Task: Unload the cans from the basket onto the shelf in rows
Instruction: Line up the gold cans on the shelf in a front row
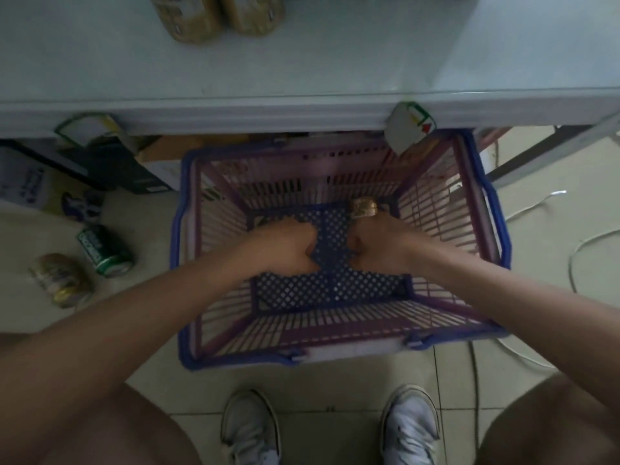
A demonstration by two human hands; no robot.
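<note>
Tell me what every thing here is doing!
Basket: on the floor, both hands inside.
Gold can: in the basket, gripped by right hand.
Left hand: fingers curled, contents hidden.
Two shelf cans: upright, side by side.
Green can: lying sideways on floor.
Other floor can: lying sideways too.

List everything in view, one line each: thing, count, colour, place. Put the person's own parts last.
shelf: one, pale grey, across the top
cans on shelf: two, gold, top edge, cropped
shelf tag: one, white, on the shelf's front edge
basket: one, purple with blue rim, on the floor below the shelf
can in basket: one, gold, far right of the bottom
green can: one, lying on the floor left of the basket
gold can: one, lying beside the green can
cable: white, floor at right
shoes: two, white, bottom
left-hand grip: inside the basket, fingers curled, contents hidden
right-hand grip: inside the basket, holds the can in basket
</note>
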